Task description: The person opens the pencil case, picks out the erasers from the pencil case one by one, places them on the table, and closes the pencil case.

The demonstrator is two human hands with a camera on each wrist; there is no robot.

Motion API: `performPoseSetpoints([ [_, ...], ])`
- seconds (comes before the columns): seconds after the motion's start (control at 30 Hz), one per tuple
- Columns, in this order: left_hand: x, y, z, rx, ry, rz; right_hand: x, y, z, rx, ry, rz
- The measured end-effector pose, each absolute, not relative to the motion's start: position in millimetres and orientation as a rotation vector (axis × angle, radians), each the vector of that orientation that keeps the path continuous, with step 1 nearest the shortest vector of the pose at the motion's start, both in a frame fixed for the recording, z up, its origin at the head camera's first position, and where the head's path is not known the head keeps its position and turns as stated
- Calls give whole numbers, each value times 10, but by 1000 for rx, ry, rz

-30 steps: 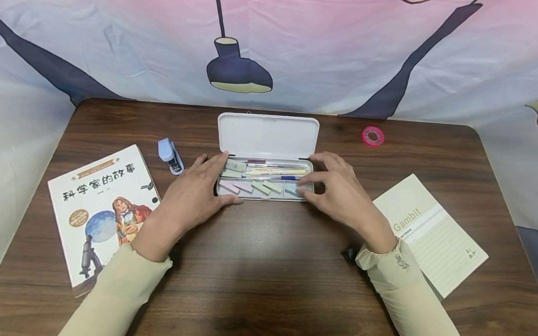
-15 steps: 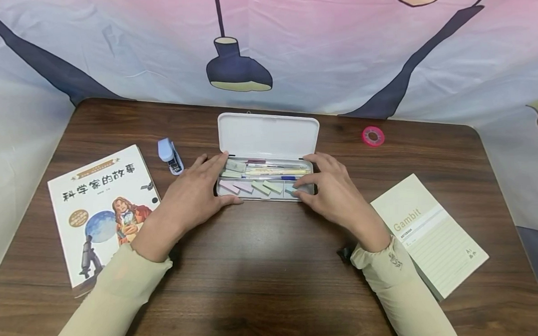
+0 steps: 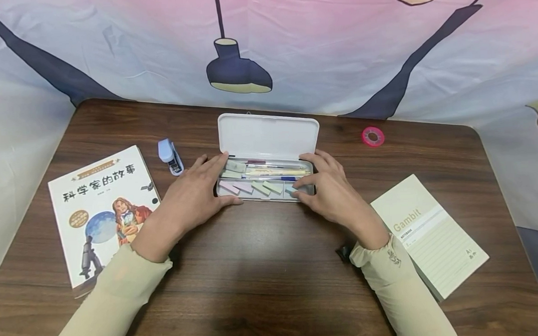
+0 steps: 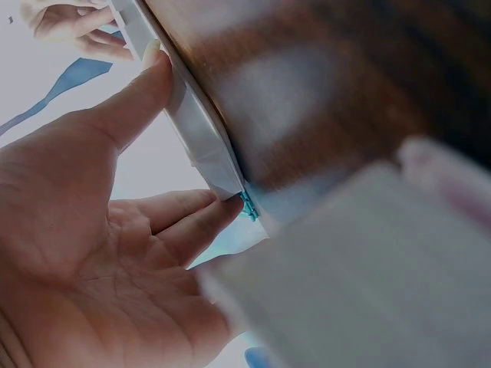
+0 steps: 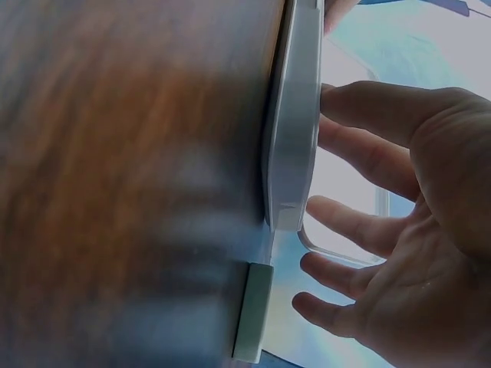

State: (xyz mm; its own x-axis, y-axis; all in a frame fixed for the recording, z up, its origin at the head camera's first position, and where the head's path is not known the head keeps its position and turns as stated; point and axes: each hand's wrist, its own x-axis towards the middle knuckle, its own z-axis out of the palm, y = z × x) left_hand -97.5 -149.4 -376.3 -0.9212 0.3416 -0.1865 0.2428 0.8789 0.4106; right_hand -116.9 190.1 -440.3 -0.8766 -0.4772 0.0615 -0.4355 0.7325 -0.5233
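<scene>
The left hand [image 3: 192, 192] is gripping the pencil case [image 3: 267, 134] by its left end on the bench [image 3: 255, 274]; the right hand [image 3: 330, 186], partly curled, is reaching to a blue block [image 3: 290, 189] inside, any pinch unclear.

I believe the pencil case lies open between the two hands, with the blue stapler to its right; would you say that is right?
Not quite: the head view shows the blue stapler to the left of the pencil case, not the right. The rest holds.

The pencil case [image 3: 268, 134] looks smooth plastic, the table [image 3: 255, 259] glossy wood.
</scene>
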Motion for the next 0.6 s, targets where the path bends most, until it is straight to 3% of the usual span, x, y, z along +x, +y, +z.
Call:
performPoseSetpoints([
  [0.3, -1104, -1655, -4244, 479, 2847, 590, -1222, 1988, -4516, -816, 2860, -819],
  [0.6, -1031, -1559, -4001, 461, 2822, 595, -1015, 1881, -3826, -716, 2802, -892],
])
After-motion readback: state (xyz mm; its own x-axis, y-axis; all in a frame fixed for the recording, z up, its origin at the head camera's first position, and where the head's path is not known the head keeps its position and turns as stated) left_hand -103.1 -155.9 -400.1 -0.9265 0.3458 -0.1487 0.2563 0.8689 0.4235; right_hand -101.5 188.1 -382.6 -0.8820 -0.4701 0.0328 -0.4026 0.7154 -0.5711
